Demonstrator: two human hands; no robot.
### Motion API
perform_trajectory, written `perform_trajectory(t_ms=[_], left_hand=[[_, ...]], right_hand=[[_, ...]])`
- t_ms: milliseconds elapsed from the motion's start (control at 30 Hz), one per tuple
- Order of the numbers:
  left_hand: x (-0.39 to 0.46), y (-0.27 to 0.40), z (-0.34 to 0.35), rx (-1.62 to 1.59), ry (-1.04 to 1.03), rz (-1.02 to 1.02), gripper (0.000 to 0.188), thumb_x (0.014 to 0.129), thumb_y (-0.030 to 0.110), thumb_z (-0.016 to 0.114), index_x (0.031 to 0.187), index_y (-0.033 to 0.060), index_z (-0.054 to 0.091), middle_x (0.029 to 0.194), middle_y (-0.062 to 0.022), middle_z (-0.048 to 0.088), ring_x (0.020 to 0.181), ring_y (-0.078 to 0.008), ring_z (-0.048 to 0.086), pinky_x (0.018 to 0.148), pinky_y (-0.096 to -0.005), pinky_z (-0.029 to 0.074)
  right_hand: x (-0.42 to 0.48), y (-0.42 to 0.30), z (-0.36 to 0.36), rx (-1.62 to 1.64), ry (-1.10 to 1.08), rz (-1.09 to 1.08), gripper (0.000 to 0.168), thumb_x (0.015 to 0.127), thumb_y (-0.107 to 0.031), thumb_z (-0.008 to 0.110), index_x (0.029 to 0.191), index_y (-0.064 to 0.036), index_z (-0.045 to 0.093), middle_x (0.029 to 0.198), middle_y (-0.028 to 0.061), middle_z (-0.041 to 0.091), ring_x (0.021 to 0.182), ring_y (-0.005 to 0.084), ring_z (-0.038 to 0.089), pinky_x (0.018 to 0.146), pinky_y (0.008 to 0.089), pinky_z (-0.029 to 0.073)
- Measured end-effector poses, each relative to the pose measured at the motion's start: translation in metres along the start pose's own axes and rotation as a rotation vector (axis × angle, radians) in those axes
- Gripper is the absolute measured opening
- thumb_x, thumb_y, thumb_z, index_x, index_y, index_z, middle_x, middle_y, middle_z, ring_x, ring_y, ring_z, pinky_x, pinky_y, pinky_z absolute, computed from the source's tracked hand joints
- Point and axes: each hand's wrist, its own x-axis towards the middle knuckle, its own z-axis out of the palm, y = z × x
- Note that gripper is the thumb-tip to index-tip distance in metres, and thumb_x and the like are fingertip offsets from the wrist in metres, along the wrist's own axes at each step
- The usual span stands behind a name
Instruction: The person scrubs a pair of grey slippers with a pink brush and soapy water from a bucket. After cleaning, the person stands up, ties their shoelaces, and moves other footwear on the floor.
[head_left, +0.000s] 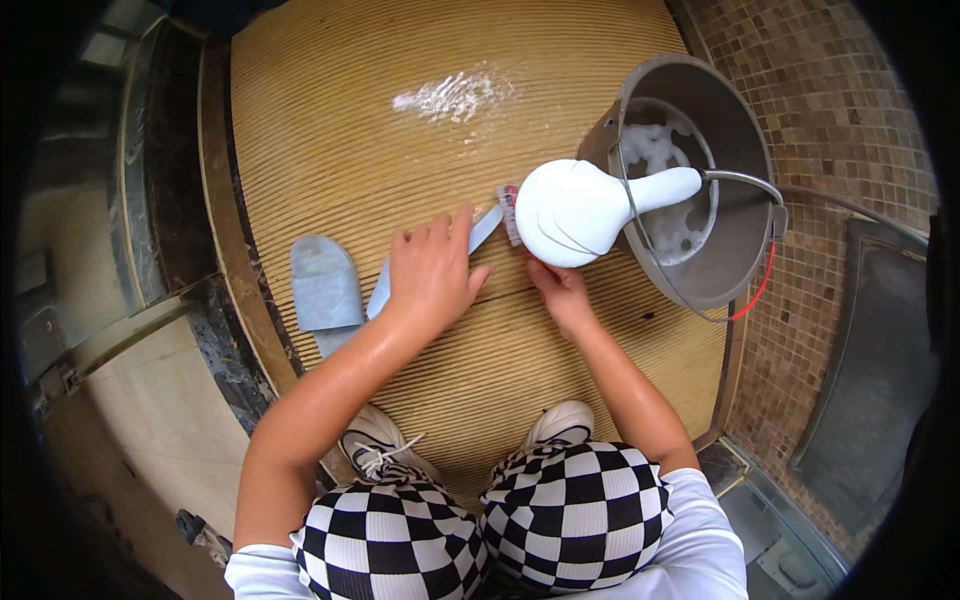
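Note:
My left hand (431, 270) lies over a light blue slipper (486, 227), seen edge-on and partly hidden behind the fingers. Another light blue slipper (326, 289) rests flat on the ribbed yellow floor, to the left. My right hand (559, 292) is low beside a scrub brush (510, 214) with pale and red bristles; its fingertips and most of the brush are hidden under a white shower head (574, 214). The shower head's handle reaches over the rim of a grey-brown bucket (694, 180), which holds foamy water. White suds (457, 97) lie on the floor farther away.
A metal shower hose (742, 178) runs from the handle across the bucket's right side. The bucket has a wire handle with a red section (759, 289). Small brown tiles (810, 112) cover the right wall. A dark stone threshold (180, 165) edges the floor at left.

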Motion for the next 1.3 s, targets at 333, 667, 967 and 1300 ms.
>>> perform_trajectory(t_ms=[333,667,967,1300], left_hand=[[-0.017,0.005,-0.034,-0.352,0.086,0.196,0.058,0.081,0.003,0.073,0.137,0.0108,0.062,0.122,-0.016,0.069,0.105,-0.0407,0.066,0.091,-0.0458,0.053],[-0.069,-0.013,-0.084,-0.74,0.326,0.228,0.049,0.075,-0.013,0.062,0.12,0.0031,0.073,0.12,-0.0167,0.073,0.117,-0.0341,0.069,0.104,-0.0435,0.053],[-0.064,-0.029,-0.082,-0.776,0.317,0.358,0.046,0.077,0.02,0.084,0.119,0.0042,0.074,0.119,-0.0161,0.074,0.115,-0.0334,0.07,0.102,-0.0428,0.054],[-0.087,-0.046,-0.087,-0.84,0.319,0.315,0.049,0.07,-0.008,0.058,0.11,0.0121,0.078,0.118,-0.0066,0.077,0.119,-0.0247,0.069,0.108,-0.0462,0.044]], right_hand=[[-0.038,-0.035,-0.01,-0.146,-0.018,-0.416,0.024,0.098,-0.007,0.064,0.119,0.004,0.069,0.087,0.0079,0.066,0.077,0.0156,0.059,0.073,0.0308,0.049],[-0.113,-0.134,0.016,-0.291,-0.098,-1.048,0.046,0.085,0.001,0.071,0.131,0.001,0.067,0.08,0.0101,0.06,0.062,0.0183,0.055,0.054,0.0301,0.045],[-0.121,-0.239,0.029,-1.023,-0.232,-1.382,0.053,0.078,-0.016,0.08,0.129,-0.028,0.072,0.063,-0.0028,0.042,0.049,0.0123,0.048,0.042,0.0301,0.038],[-0.106,-0.251,-0.015,-0.927,-0.286,-1.288,0.046,0.075,-0.014,0.08,0.121,-0.022,0.077,0.063,0.001,0.051,0.048,0.0157,0.052,0.042,0.0314,0.04]])
